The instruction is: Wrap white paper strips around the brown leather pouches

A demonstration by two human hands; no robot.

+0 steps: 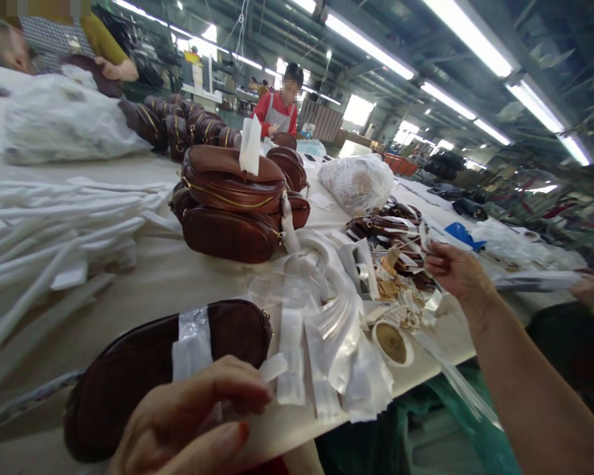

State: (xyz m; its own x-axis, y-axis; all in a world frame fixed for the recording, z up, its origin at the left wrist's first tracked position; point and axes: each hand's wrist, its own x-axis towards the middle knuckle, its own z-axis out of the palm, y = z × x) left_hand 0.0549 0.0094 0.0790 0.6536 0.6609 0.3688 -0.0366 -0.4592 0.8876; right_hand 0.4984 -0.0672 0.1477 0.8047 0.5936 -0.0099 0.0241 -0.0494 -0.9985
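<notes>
A dark brown zipped leather bag (pixel 133 356) lies near me on the table, with a clear plastic strip (pixel 194 336) across its middle. My left hand (pixel 188 422) is at the bag's near side, thumb and forefinger apart with nothing visible between them. A small translucent tab (pixel 274 367) shows just past its fingertips. Out to the right, my right hand (pixel 455 270) is closed, its fingertips pinching a thin white strip (pixel 424 234). Below and beside that hand is a heap of paper tags and strings (pixel 400 290), with brown bags (pixel 383 225) behind it.
Stacked brown bags (pixel 232 227) stand mid-table. Plastic strips (pixel 327 316) fan out before them; white foam-like strips (pixel 69 231) cover the left. A tape roll (pixel 392 343) sits by the front edge. Plastic-wrapped bundles (pixel 359 181) lie further back. Co-workers (pixel 280 109) work across the table.
</notes>
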